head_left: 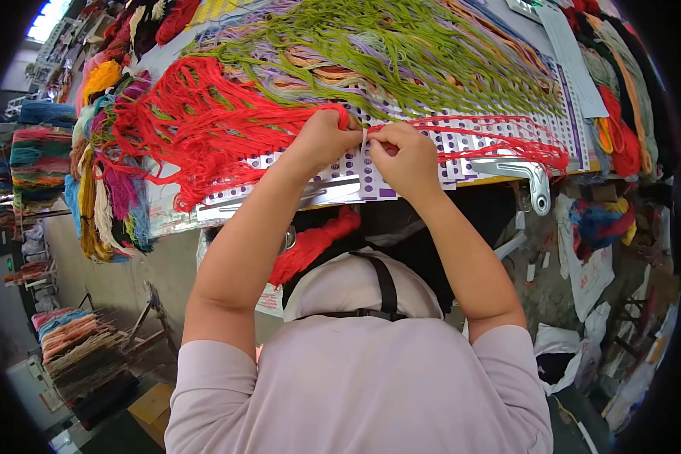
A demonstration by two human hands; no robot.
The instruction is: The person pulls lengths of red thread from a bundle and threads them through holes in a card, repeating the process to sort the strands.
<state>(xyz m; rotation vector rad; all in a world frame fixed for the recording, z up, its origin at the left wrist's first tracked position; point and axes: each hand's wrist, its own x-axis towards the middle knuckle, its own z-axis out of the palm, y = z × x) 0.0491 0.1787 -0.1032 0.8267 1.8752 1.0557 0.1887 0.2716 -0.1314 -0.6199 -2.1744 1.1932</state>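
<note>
Red yarn [204, 113] lies spread over the left part of the table and runs up to my left hand [327, 138], whose fingers are closed round the strands. Close beside it, my right hand [405, 155] pinches thin red strands [492, 136] that trail off to the right. The two hands' fingertips nearly meet over white cards with purple dots [374, 175]. Behind them, green, lilac and orange yarn [401, 60] covers the cards. A metal bar with a curved handle [533, 181] lies along the front edge at the right.
Coloured skeins [102, 174] hang at the table's left end, and more skeins [620, 129] hang at the right. A red bundle [314, 246] hangs below the front edge near my body. Racks of yarn [76, 340] stand at the left; white bags [571, 344] lie at the lower right.
</note>
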